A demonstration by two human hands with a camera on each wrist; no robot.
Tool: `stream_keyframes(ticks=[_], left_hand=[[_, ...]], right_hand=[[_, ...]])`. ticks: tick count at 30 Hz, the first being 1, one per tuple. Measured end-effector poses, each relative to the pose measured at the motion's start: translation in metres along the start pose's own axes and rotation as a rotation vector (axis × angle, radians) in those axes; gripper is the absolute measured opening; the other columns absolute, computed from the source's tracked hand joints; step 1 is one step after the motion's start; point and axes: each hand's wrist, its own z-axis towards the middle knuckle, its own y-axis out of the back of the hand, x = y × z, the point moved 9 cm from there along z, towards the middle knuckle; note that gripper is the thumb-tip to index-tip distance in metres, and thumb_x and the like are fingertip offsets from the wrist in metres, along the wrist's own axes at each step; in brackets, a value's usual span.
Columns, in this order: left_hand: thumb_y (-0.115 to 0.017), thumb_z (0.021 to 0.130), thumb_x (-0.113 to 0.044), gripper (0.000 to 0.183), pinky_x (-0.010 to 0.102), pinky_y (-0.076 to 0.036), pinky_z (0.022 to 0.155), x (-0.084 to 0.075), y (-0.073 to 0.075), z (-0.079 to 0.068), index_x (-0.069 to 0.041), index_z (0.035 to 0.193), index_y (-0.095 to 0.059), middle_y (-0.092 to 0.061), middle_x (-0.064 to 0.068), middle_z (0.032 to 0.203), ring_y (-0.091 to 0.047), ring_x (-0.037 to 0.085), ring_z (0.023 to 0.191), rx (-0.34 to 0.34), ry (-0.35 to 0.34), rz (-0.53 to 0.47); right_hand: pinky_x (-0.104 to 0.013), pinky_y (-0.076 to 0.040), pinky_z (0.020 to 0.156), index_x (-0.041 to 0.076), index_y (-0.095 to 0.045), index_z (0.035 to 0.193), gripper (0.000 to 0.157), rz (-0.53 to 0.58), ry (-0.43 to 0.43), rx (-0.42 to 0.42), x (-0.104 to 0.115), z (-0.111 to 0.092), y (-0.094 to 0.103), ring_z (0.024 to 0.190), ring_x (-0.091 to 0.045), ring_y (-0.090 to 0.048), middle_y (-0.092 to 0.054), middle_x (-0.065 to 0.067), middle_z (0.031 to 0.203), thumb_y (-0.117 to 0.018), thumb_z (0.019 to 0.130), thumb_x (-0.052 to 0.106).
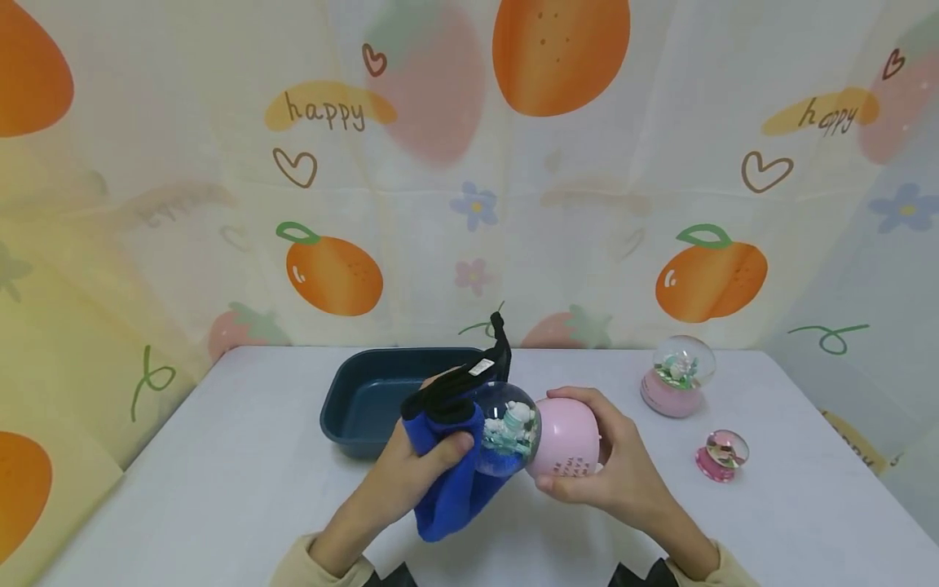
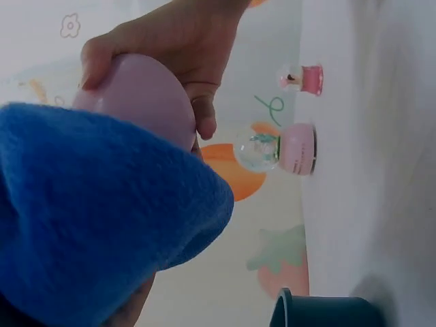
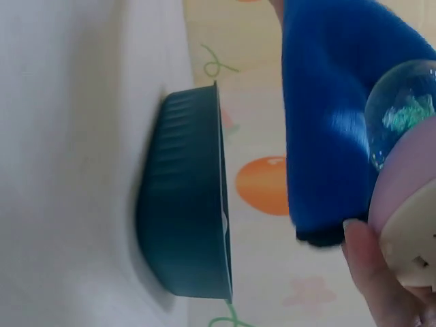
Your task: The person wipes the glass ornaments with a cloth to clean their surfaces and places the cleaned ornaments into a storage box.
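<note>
Held above the table, a snow globe (image 1: pixel 565 436) lies on its side, its pink base to the right and its clear ball with white and mint figures to the left. My right hand (image 1: pixel 619 456) grips the pink base, thumb below and fingers over the top. A blue cloth (image 1: pixel 451 497) with a black edge is bunched in my left hand (image 1: pixel 418 465), its thumb pressing the cloth at the ball's left side. In the left wrist view the cloth (image 2: pixel 109 211) hides the ball. The right wrist view shows the base's pale underside (image 3: pixel 415 238).
A dark teal basin (image 1: pixel 352 399) stands at the back, left of the hands. To the right on the white table (image 1: pixel 242 489) are another pink-based snow globe (image 1: pixel 671 395) and a small pink one (image 1: pixel 722 455). A fruit-print curtain (image 1: pixel 572 204) hangs behind.
</note>
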Motion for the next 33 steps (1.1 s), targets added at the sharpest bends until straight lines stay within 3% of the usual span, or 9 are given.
stream_keyframes(ticks=[4, 10, 12, 16, 18, 22, 27, 30, 33], left_hand=[[-0.069, 0.093, -0.029, 0.072, 0.043, -0.049, 0.099, 0.003, -0.008, -0.001, -0.03, 0.153, -0.029, -0.045, 0.006, 0.149, -0.053, 0.027, 0.123, 0.045, 0.054, 0.035], [-0.077, 0.086, -0.009, 0.074, 0.037, -0.048, 0.105, -0.017, -0.004, 0.001, -0.02, 0.149, -0.039, -0.048, 0.004, 0.148, -0.055, 0.024, 0.128, -0.067, -0.136, 0.209], [-0.076, 0.085, -0.006, 0.074, 0.037, -0.048, 0.106, -0.021, -0.003, 0.0, -0.017, 0.149, -0.04, -0.049, 0.004, 0.148, -0.056, 0.021, 0.127, -0.088, -0.169, 0.236], [-0.064, 0.088, 0.0, 0.07, 0.036, -0.045, 0.107, -0.02, 0.0, -0.002, -0.016, 0.15, -0.035, -0.048, 0.005, 0.149, -0.053, 0.019, 0.128, -0.071, -0.135, 0.162], [-0.06, 0.085, 0.004, 0.072, 0.036, -0.043, 0.108, -0.02, 0.002, -0.004, -0.015, 0.15, -0.035, -0.047, 0.006, 0.151, -0.052, 0.019, 0.13, -0.057, -0.13, 0.133], [-0.07, 0.083, -0.001, 0.073, 0.047, -0.043, 0.106, -0.017, 0.004, -0.002, -0.018, 0.148, -0.04, -0.047, 0.004, 0.152, -0.052, 0.023, 0.131, -0.027, -0.109, 0.122], [-0.082, 0.079, -0.017, 0.093, 0.067, -0.039, 0.103, -0.004, -0.003, 0.0, -0.032, 0.153, -0.03, -0.049, 0.001, 0.149, -0.051, 0.032, 0.13, 0.055, 0.027, 0.064], [-0.085, 0.076, -0.024, 0.101, 0.07, -0.037, 0.103, -0.001, -0.007, -0.002, -0.034, 0.155, -0.023, -0.048, 0.004, 0.149, -0.05, 0.033, 0.13, 0.092, 0.058, 0.048], [-0.086, 0.075, -0.027, 0.1, 0.064, -0.039, 0.104, -0.002, -0.008, -0.001, -0.032, 0.154, -0.024, -0.049, 0.004, 0.147, -0.052, 0.028, 0.129, 0.091, 0.03, 0.069]], right_hand=[[-0.033, -0.06, 0.066, 0.008, -0.054, 0.129, 0.071, -0.035, -0.051, -0.028, -0.005, 0.0, 0.001, 0.088, -0.016, -0.065, -0.061, -0.011, 0.115, -0.086, 0.065, 0.003], [-0.03, -0.059, 0.067, 0.009, -0.054, 0.128, 0.068, -0.059, -0.129, -0.062, -0.012, 0.0, 0.003, 0.086, -0.02, -0.065, -0.06, -0.014, 0.118, -0.086, 0.068, 0.006], [-0.03, -0.06, 0.067, 0.01, -0.054, 0.128, 0.068, -0.053, -0.146, -0.07, -0.014, 0.0, 0.004, 0.086, -0.02, -0.065, -0.059, -0.014, 0.119, -0.086, 0.069, 0.006], [-0.03, -0.06, 0.066, 0.011, -0.054, 0.128, 0.066, -0.021, -0.158, -0.077, -0.014, 0.001, 0.005, 0.088, -0.021, -0.065, -0.057, -0.015, 0.12, -0.085, 0.07, 0.004], [-0.031, -0.06, 0.066, 0.011, -0.054, 0.128, 0.066, -0.004, -0.153, -0.076, -0.013, 0.002, 0.007, 0.089, -0.021, -0.064, -0.057, -0.009, 0.12, -0.083, 0.07, 0.002], [-0.032, -0.06, 0.068, 0.009, -0.054, 0.128, 0.064, 0.023, -0.129, -0.06, -0.009, 0.003, 0.009, 0.092, -0.021, -0.063, -0.058, 0.004, 0.118, -0.081, 0.071, 0.0], [-0.033, -0.06, 0.071, 0.01, -0.054, 0.13, 0.065, 0.05, -0.105, 0.004, -0.006, 0.002, 0.004, 0.096, -0.021, -0.063, -0.059, 0.006, 0.118, -0.081, 0.071, 0.003], [-0.036, -0.06, 0.072, 0.008, -0.053, 0.131, 0.068, 0.063, -0.065, 0.052, -0.003, 0.001, -0.001, 0.097, -0.02, -0.063, -0.06, 0.004, 0.119, -0.082, 0.07, 0.001], [-0.036, -0.06, 0.072, 0.007, -0.052, 0.132, 0.072, 0.055, -0.024, 0.072, 0.0, 0.001, -0.003, 0.098, -0.018, -0.063, -0.06, 0.002, 0.121, -0.084, 0.068, -0.002]])
